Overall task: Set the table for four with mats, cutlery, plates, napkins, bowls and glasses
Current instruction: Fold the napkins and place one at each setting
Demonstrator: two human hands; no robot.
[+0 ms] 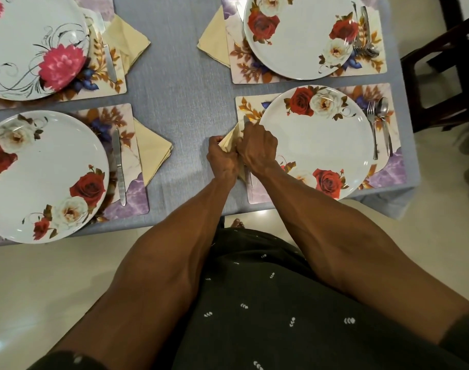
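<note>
1. At the near right setting, the left hand [222, 158] and the right hand [257, 148] are both curled around one cream napkin [231, 141], pinching its folds. They hold it low over the left edge of the mat [388, 172], probably so it can be tucked beside the plate [318, 145].
2. Its likely spot is where the other three settings keep theirs: each folded napkin [153, 150] pokes out from under a mat's inner edge, pointing toward the middle of the tabletop [180, 89].
3. A fork [372, 129] and a spoon [384, 124] lie together on the far side of this plate, which leaves the near-left strip for the napkin. A knife seems partly hidden under the right hand; I cannot tell exactly how it lies.
4. Judging by the layout, mats, plates and cutlery are down, this is the last napkin, and no bowls or glasses are in view.
</note>
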